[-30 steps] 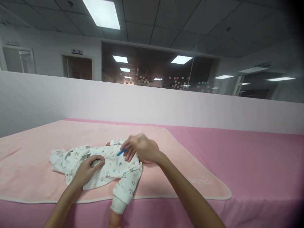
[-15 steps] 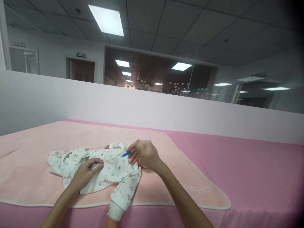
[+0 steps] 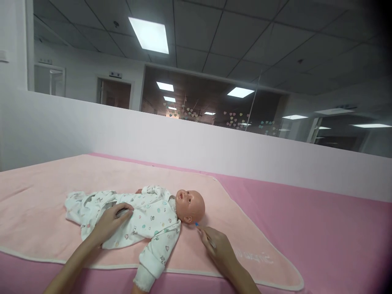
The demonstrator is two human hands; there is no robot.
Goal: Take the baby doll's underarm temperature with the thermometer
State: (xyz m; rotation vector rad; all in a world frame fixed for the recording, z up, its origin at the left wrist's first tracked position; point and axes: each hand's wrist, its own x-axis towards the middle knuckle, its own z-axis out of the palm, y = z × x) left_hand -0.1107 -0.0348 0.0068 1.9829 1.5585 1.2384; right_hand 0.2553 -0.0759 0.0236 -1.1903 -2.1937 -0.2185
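A baby doll [image 3: 190, 206] lies on its back in a white patterned sleepsuit [image 3: 150, 222], its bare head to the right. My left hand [image 3: 112, 222] rests on the front of the suit with curled fingers; a small greyish thing shows between thumb and fingers, too hidden to name. Beside the doll's head, on the near side, my right hand [image 3: 219, 247] is closed on a slim stick with a blue tip [image 3: 196, 224]. The tip is near the doll's ear; whether it touches, I cannot tell. The stick's pale other end shows by my palm.
Under the doll is a peach blanket [image 3: 254, 232] with a white edge, spread over a pink padded surface [image 3: 306, 216]. A low white wall [image 3: 214, 149] runs along the back, with windows above it.
My right hand has moved from above the doll's chest, right and down, to beside its head, carrying the blue-tipped stick. The doll's head is uncovered to view. My left hand has stayed on the suit.
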